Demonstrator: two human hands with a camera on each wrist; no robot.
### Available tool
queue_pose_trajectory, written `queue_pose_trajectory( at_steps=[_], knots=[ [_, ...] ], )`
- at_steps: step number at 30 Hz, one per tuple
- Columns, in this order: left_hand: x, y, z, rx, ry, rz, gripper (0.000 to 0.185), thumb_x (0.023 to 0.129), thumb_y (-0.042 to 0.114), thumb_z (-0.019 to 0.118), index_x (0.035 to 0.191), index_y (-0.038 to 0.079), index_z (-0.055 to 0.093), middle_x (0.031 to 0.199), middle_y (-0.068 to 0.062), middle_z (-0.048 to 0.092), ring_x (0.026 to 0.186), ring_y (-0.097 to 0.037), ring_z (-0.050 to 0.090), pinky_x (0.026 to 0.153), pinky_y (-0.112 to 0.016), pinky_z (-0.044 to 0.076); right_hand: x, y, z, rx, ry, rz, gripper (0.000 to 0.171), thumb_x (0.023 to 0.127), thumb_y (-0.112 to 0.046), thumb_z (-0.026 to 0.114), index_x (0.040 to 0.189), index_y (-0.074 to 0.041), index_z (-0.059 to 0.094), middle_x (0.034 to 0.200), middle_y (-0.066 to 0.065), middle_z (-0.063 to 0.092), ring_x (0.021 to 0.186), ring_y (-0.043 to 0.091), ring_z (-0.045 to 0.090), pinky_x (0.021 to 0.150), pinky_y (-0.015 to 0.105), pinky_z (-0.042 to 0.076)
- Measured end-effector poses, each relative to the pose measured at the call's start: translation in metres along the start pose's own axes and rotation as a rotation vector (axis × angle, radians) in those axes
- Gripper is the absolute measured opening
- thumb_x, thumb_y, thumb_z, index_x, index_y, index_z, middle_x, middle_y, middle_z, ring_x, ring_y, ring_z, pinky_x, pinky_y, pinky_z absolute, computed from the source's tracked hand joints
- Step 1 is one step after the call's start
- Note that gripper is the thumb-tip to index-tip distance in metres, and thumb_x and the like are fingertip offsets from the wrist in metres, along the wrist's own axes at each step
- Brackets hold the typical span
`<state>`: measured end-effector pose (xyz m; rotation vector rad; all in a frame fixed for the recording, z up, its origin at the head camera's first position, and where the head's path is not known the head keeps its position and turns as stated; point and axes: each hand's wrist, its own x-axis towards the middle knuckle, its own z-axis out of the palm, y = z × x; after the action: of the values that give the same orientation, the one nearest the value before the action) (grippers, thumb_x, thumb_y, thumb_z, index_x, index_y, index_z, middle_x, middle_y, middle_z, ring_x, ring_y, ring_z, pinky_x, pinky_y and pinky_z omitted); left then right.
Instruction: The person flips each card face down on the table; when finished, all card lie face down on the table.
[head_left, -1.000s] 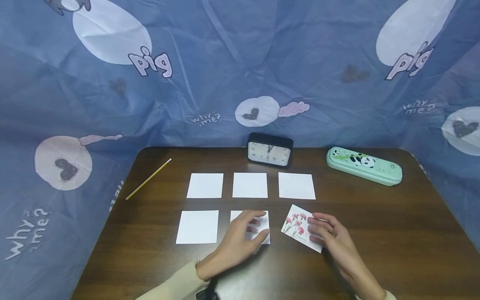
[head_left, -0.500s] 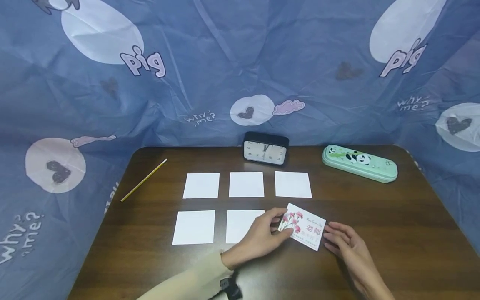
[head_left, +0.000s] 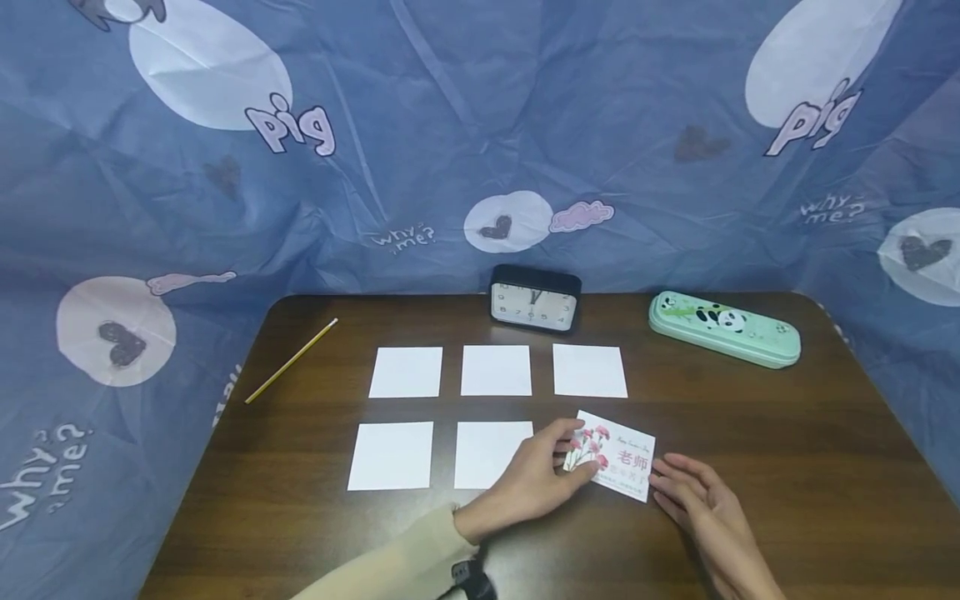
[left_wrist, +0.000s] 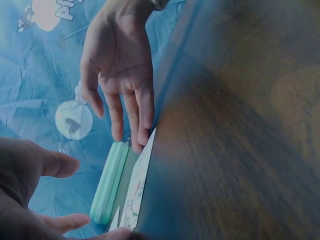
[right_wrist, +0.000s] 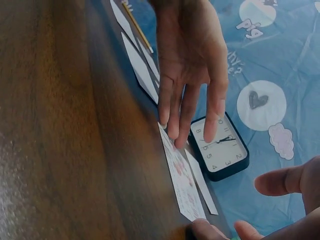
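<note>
A white card [head_left: 617, 456] printed with pink flowers and red characters lies on the dark brown wood-grain bench [head_left: 787, 450], at two o'clock a mint-green panda-patterned case [head_left: 724, 329].

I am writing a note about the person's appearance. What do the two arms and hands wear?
The left hand is bare; its arm has a cream long sleeve and a black wrist device. The right hand is bare, with no rings visible; its sleeve hardly shows.
</note>
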<state>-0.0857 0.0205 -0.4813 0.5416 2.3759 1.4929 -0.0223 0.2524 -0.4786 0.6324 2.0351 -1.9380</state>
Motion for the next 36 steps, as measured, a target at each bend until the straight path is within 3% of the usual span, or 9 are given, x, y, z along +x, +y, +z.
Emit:
queue_pose_trajectory(
  at_steps=[6, 12, 17, 24, 30, 36],
  knots=[
    [0.000, 0.000, 0.002, 0.017, -0.002, -0.010, 0.056, 0.097, 0.025, 0.074, 0.144, 0.002, 0.055, 0.139, -0.022, 0.065, 0.121, -0.034, 0.070, 0.099, -0.032, 0.061, 0.002, 0.003, 0.002, 0.063, 0.018, 0.005, 0.059, 0.108, -0.017, 0.057, 0.157, 0.000, 0.026, 0.159, 0.021, 0.046, 0.113, -0.003, 0.067, 0.100, 0.021, 0.058],
    [-0.002, 0.002, 0.001, 0.013, 0.002, -0.017, 0.057, 0.096, 0.027, 0.075, 0.144, 0.003, 0.056, 0.138, -0.022, 0.066, 0.120, -0.033, 0.070, 0.098, -0.032, 0.060, 0.002, 0.005, 0.002, 0.114, 0.039, -0.016, 0.055, 0.109, -0.012, 0.053, 0.155, 0.000, 0.027, 0.138, 0.000, 0.063, 0.112, -0.002, 0.068, 0.099, 0.021, 0.059],
    [-0.005, 0.005, 0.001, 0.003, 0.010, -0.016, 0.057, 0.095, 0.027, 0.076, 0.142, 0.002, 0.056, 0.135, -0.023, 0.067, 0.120, -0.035, 0.070, 0.098, -0.033, 0.061, 0.002, 0.005, 0.002, 0.105, 0.052, -0.005, 0.055, 0.110, -0.015, 0.052, 0.156, 0.000, 0.027, 0.138, -0.001, 0.064, 0.112, -0.004, 0.067, 0.099, 0.021, 0.058],
    [-0.007, 0.003, 0.001, 0.037, -0.004, 0.009, 0.056, 0.097, 0.028, 0.073, 0.143, 0.002, 0.055, 0.134, -0.021, 0.068, 0.119, -0.033, 0.071, 0.099, -0.031, 0.060, 0.003, 0.004, -0.001, 0.150, 0.027, -0.059, 0.043, 0.111, -0.015, 0.048, 0.149, -0.004, 0.032, 0.110, -0.025, 0.070, 0.108, -0.003, 0.068, 0.095, 0.019, 0.059],
    [-0.008, 0.007, 0.002, 0.139, -0.022, 0.024, 0.058, 0.101, 0.043, 0.064, 0.144, 0.004, 0.055, 0.130, -0.014, 0.069, 0.120, -0.026, 0.067, 0.097, -0.027, 0.054, 0.003, -0.001, -0.002, 0.202, -0.006, -0.092, 0.040, 0.111, -0.020, 0.051, 0.145, -0.006, 0.036, 0.115, -0.021, 0.068, 0.108, 0.003, 0.069, 0.096, 0.021, 0.060],
    [-0.009, 0.015, 0.007, 0.113, -0.046, -0.023, 0.062, 0.102, 0.053, 0.058, 0.145, 0.008, 0.056, 0.132, -0.013, 0.069, 0.123, -0.027, 0.066, 0.100, -0.031, 0.053, 0.003, -0.008, 0.007, 0.121, -0.032, -0.040, 0.044, 0.112, -0.026, 0.048, 0.150, -0.006, 0.038, 0.128, -0.010, 0.057, 0.111, 0.005, 0.065, 0.096, 0.019, 0.058]
  ],
)
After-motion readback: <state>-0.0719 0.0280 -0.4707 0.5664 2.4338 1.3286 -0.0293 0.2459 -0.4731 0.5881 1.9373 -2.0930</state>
